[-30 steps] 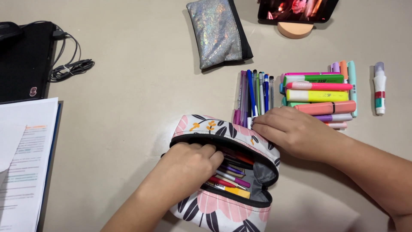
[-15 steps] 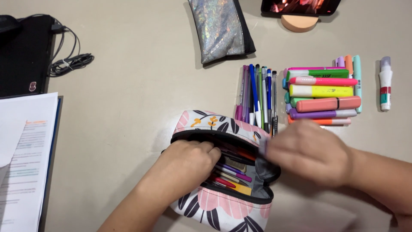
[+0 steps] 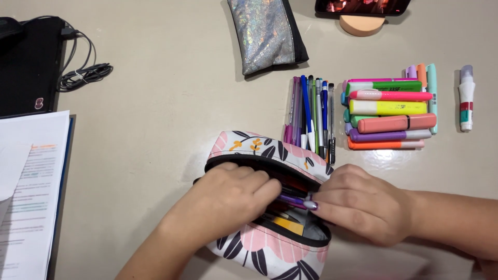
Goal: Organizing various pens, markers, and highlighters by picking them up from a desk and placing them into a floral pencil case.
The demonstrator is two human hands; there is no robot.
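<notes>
Near the bottom edge of the beige table (image 3: 155,103), I saw both hands gathered at the open mouth of a soft fabric pencil case (image 3: 270,249) — pink petals and black leaves on white, with a black zipper rim. My left hand (image 3: 233,194) sat curled over the opening, fingers dipped among the pens inside. My right hand (image 3: 363,205) came in from the right, fingertips pinched on the end of a slim purple pen (image 3: 293,201) that lay across the opening; the left fingertips touched the same pen, so the 2 hands nearly met. A yellow block-shaped item (image 3: 288,224) showed deeper in the case, against grey lining.

Just beyond the case, a row of thin pens (image 3: 311,111) lay side by side, their near tips almost at the case's far rim. Beside them, to the right, was a stack of chunky highlighters (image 3: 389,111) — glossy plastic barrels in green, pink, yellow, coral, purple and orange. Well apart on the far right lay a white correction pen (image 3: 466,98).

At the far edge, a glittery silver pouch (image 3: 264,33) lay flat, near a phone on a round wooden stand (image 3: 361,25). Papers (image 3: 31,197) filled the left edge, with a black device (image 3: 28,67) and coiled cable (image 3: 85,78) above them. Open tabletop stretched between the papers and the case.
</notes>
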